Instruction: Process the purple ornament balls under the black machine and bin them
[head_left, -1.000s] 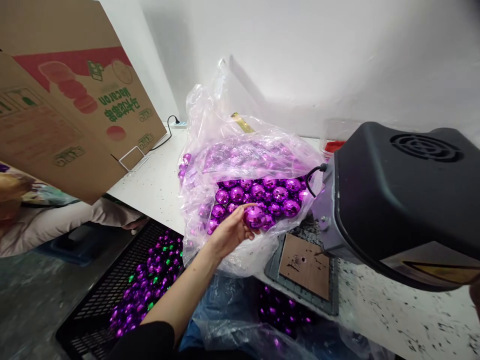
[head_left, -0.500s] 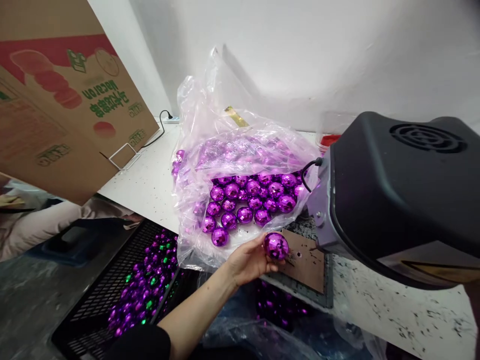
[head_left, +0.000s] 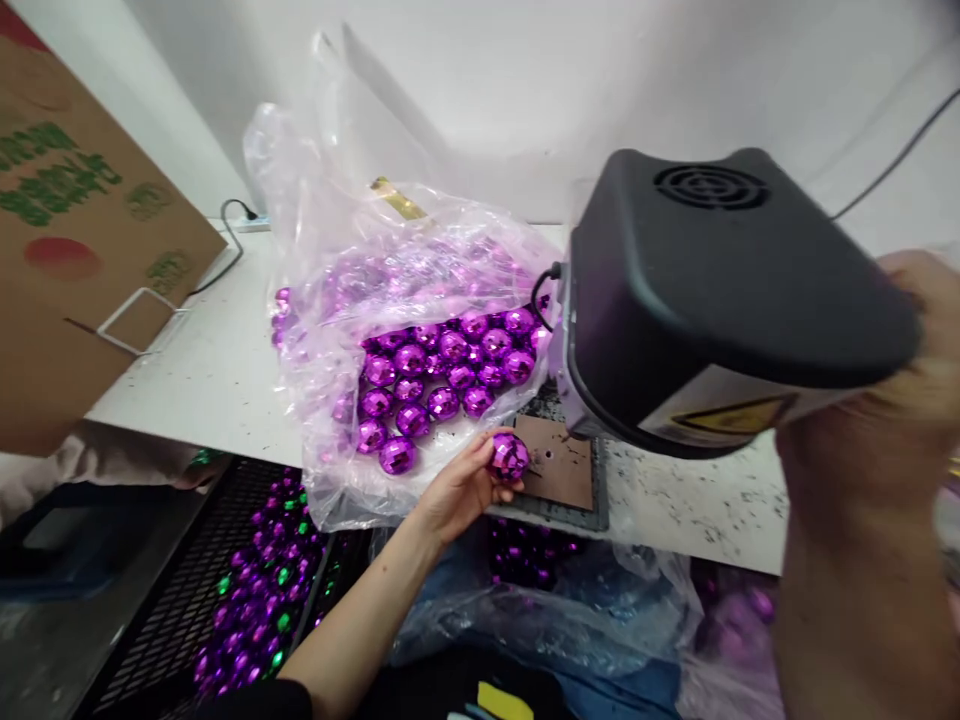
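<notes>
My left hand [head_left: 459,492] pinches a shiny purple faceted ball [head_left: 509,457] between thumb and fingers. The ball is at the left edge of a brown board [head_left: 559,475] that has a small hole. A bulky black machine [head_left: 697,290], with a round vent grille and a yellow warning label, juts out above and right of the board. My right hand [head_left: 919,345], blurred, is closed around the machine's rear end; its fingers are mostly hidden. Beyond my left hand, many similar purple balls [head_left: 453,346] lie in an open clear plastic bag [head_left: 300,380].
A black mesh crate [head_left: 165,610] at lower left holds small purple and green shiny pieces. On the left stands a cardboard box [head_left: 97,250]. Dark flecks dot the white table [head_left: 697,500]. Clear plastic [head_left: 555,620] hangs below the front edge. A cable [head_left: 232,240] runs by the wall.
The view has swung right and pulled back, so my right hand and forearm now show. My left hand still holds the ball near the board's left edge.
</notes>
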